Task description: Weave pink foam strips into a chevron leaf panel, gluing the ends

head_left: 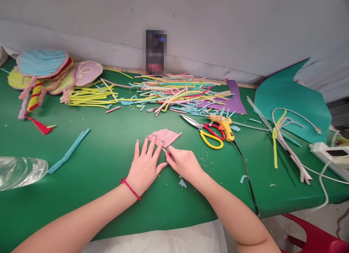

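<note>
A pink piece made of pipe cleaners laid side by side (169, 137) lies flat on the green table. My left hand (147, 160) rests palm down with its fingers spread, their tips pressing on the near left part of the piece and hiding some of it. Beside it my right hand (184, 163) is closed in a pinch on a pink pipe cleaner (164, 150) at the near edge of the piece. Red-and-yellow-handled scissors (203, 127) lie open to the right, against a yellow glue gun (224, 125).
Loose pipe cleaners (174, 93) pile up along the wall, in front of a phone (155, 52). Finished fans (43, 63) stack at back left. A clear bottle (23, 173) lies at left. At right are a teal sheet (294, 100), power strip (332, 158) and glue gun cord (247, 173).
</note>
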Tool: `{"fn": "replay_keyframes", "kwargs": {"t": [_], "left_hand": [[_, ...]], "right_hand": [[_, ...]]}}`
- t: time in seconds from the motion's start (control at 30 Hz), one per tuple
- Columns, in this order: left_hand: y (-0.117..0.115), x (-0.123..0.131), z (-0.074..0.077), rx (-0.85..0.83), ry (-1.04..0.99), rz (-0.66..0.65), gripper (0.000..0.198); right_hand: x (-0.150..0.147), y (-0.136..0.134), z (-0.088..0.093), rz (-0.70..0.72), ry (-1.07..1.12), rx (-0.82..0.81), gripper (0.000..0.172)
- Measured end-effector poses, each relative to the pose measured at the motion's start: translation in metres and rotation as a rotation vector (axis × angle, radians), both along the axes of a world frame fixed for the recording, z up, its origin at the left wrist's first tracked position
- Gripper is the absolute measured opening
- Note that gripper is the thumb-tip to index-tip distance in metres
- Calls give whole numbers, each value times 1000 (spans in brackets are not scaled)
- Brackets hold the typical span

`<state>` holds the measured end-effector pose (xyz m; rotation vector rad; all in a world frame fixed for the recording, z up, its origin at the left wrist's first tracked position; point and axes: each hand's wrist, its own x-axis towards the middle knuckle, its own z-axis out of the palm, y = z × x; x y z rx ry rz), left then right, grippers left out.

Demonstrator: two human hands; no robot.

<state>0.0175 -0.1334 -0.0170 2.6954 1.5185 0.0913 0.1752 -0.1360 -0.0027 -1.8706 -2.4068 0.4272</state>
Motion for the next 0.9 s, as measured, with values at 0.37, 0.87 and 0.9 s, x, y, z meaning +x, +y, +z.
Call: {"fn": "replay_keyframes", "kwargs": {"t": [0.37, 0.87, 0.9], "left_hand": [[1, 0, 0, -12, -1, -14, 62], [1, 0, 1, -25, 25, -29, 63], [1, -1, 1, -25, 24, -29, 63]], "right_hand": [[5, 1, 1, -39, 50, -10, 14], [6, -1, -5, -73, 199, 141, 11], [6, -1, -6, -74, 217, 154, 12]]}}
